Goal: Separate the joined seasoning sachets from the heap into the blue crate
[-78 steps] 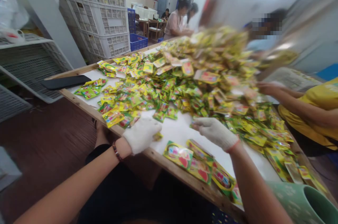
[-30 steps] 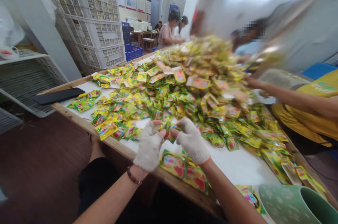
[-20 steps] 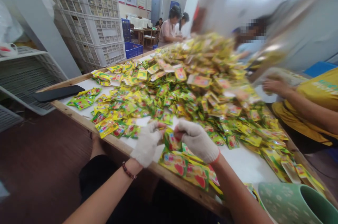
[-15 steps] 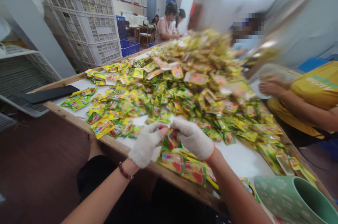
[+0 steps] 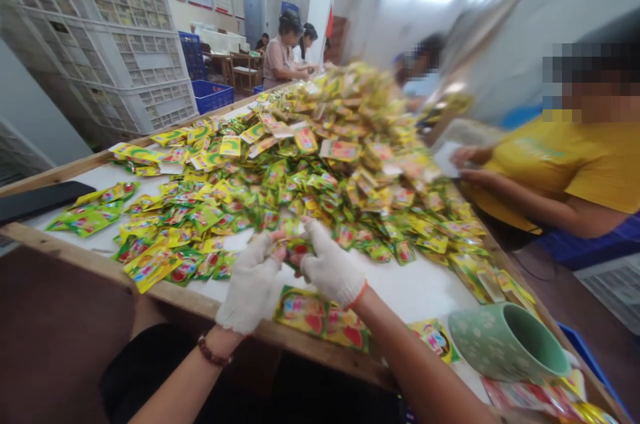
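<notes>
The person's left hand [image 5: 250, 287] and right hand [image 5: 334, 265], both in white knitted gloves with bare fingertips, are pinching one small, glossy green-and-red packet [image 5: 299, 247] between them, the fingers closing narrowly on it; the exact set of each fingertip is too blurred to tell. This packet is hovering at the near edge of a large, loose heap of yellow-and-green printed packets [image 5: 300, 171], which is covering much of a white tabletop [image 5: 400, 281] framed in bare wood. Nearer the person than the heap, flat green-and-yellow packets with red fruit prints [image 5: 303, 311] are lying by the frame. Right of the heap's near edge, a pale green, flower-patterned cylindrical container [image 5: 480, 341] is resting. Beyond it, at the heap's right side, a co-worker in a yellow shirt [image 5: 560, 164] is sitting. Left of the heap, a flat black slab [image 5: 45, 201] is lying.
</notes>
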`<state>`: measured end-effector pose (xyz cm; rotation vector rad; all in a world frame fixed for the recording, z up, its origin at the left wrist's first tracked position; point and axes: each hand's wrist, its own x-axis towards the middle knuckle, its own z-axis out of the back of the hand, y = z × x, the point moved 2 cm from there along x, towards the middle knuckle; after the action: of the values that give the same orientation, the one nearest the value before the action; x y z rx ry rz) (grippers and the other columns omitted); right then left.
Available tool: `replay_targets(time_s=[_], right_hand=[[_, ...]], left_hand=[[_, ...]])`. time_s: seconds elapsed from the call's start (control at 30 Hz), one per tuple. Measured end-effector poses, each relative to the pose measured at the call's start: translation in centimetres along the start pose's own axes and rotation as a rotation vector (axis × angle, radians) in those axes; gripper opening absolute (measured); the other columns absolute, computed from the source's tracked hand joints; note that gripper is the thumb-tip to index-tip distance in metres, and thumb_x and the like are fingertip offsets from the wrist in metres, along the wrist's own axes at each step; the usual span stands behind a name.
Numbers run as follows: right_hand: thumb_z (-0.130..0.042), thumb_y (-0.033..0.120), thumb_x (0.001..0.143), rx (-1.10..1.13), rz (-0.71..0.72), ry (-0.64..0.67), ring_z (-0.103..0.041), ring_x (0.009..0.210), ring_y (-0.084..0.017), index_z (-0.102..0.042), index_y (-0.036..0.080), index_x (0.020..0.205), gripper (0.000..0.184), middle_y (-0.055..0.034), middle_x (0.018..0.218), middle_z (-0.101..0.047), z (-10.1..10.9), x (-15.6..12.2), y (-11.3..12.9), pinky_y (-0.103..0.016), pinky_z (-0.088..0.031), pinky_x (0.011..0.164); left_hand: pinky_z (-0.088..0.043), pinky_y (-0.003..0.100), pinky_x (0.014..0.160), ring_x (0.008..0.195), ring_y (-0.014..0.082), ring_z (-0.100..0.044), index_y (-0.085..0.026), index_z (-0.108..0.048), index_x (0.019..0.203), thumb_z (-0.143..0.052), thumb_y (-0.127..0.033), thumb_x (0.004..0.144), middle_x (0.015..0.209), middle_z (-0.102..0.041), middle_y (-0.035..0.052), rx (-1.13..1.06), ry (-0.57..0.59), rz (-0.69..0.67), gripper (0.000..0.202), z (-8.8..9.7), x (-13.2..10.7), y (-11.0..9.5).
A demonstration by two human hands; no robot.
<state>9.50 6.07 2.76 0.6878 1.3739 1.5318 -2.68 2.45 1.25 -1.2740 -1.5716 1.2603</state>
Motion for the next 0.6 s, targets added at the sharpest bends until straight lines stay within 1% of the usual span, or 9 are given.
replay_targets(time_s=[0.13,0.2,0.3,0.33,0.4,0.43,0.5,0.53,0.6], right_hand=[[-0.06,0.016,0.075,-0.055,-0.007,0.076,-0.052,0.046,-0.007,-0.029,0.024,0.138,0.071,0.0067,0.07,-0.055,0.9,0.2,-0.4,-0.017,-0.043,0.041],[-0.059,0.016,0.077,-0.092,-0.004,0.091,-0.051,0.045,-0.007,-0.028,0.024,0.139,0.07,0.0074,0.066,-0.053,1.2,0.2,-0.6,-0.017,-0.046,0.042],[-0.058,0.018,0.078,-0.114,-0.009,0.063,-0.05,0.043,-0.007,-0.033,0.022,0.135,0.063,0.007,0.064,-0.054,1.3,0.3,-1.0,-0.017,-0.044,0.039],[-0.058,0.019,0.078,-0.111,-0.007,0.05,-0.05,0.043,-0.007,-0.036,0.022,0.132,0.058,0.0068,0.064,-0.055,1.1,0.4,-1.1,-0.017,-0.043,0.039],[-0.059,0.022,0.077,-0.103,0.014,0.018,-0.05,0.044,-0.007,-0.049,0.02,0.118,0.041,0.0061,0.063,-0.055,0.7,0.5,-1.4,-0.017,-0.042,0.04],[-0.06,0.023,0.078,-0.111,0.041,-0.002,-0.049,0.045,-0.007,-0.055,0.019,0.107,0.031,0.0057,0.062,-0.054,0.5,0.5,-1.4,-0.017,-0.042,0.041],[-0.061,0.026,0.078,-0.178,0.129,-0.048,-0.048,0.049,-0.008,-0.061,0.017,0.088,0.013,0.0046,0.061,-0.054,0.7,0.5,-1.1,-0.018,-0.041,0.045],[-0.06,0.026,0.078,-0.233,0.188,-0.07,-0.048,0.052,-0.008,-0.062,0.017,0.083,0.01,0.004,0.062,-0.055,1.1,0.5,-0.7,-0.019,-0.041,0.048],[-0.058,0.023,0.078,-0.349,0.316,-0.149,-0.05,0.059,-0.011,-0.064,0.018,0.082,0.008,0.0028,0.066,-0.058,2.8,0.1,0.4,-0.021,-0.042,0.055]], left_hand=[[-0.054,0.031,0.072,0.073,0.0159,-0.064,-0.013,-0.062,0.099,-0.073,-0.03,0.065,0.086,-0.07,0.0051,-0.178,0.076,0.191,0.04,0.0,0.1,0.3],[-0.054,0.03,0.07,0.072,0.0159,-0.064,-0.013,-0.063,0.096,-0.073,-0.028,0.065,0.084,-0.07,0.0049,-0.206,0.101,0.222,0.037,-0.2,0.0,0.3],[-0.053,0.029,0.067,0.073,0.0164,-0.064,-0.014,-0.064,0.096,-0.073,-0.031,0.068,0.084,-0.07,0.0054,-0.19,0.122,0.18,0.035,-0.6,-0.1,0.6],[-0.052,0.028,0.067,0.073,0.0163,-0.064,-0.014,-0.065,0.096,-0.073,-0.032,0.068,0.084,-0.07,0.0056,-0.175,0.114,0.161,0.034,-0.7,0.0,0.8],[-0.05,0.027,0.067,0.072,0.0159,-0.063,-0.014,-0.067,0.092,-0.074,-0.032,0.066,0.084,-0.071,0.0056,-0.135,0.073,0.122,0.033,-0.7,0.2,1.1],[-0.049,0.026,0.067,0.073,0.0157,-0.063,-0.013,-0.068,0.09,-0.074,-0.031,0.065,0.083,-0.071,0.0054,-0.107,0.044,0.099,0.032,-0.8,0.3,1.3],[-0.048,0.026,0.07,0.076,0.0157,-0.061,-0.014,-0.069,0.09,-0.072,-0.032,0.066,0.083,-0.07,0.0046,-0.034,-0.01,0.057,0.03,-0.8,0.4,1.2],[-0.047,0.026,0.072,0.079,0.016,-0.061,-0.014,-0.068,0.092,-0.071,-0.033,0.066,0.086,-0.07,0.0042,0.008,-0.027,0.032,0.032,-0.9,0.4,1.1],[-0.047,0.027,0.077,0.088,0.017,-0.06,-0.017,-0.065,0.101,-0.07,-0.035,0.069,0.095,-0.069,0.0038,0.081,-0.031,-0.011,0.037,-0.9,0.3,0.6]])
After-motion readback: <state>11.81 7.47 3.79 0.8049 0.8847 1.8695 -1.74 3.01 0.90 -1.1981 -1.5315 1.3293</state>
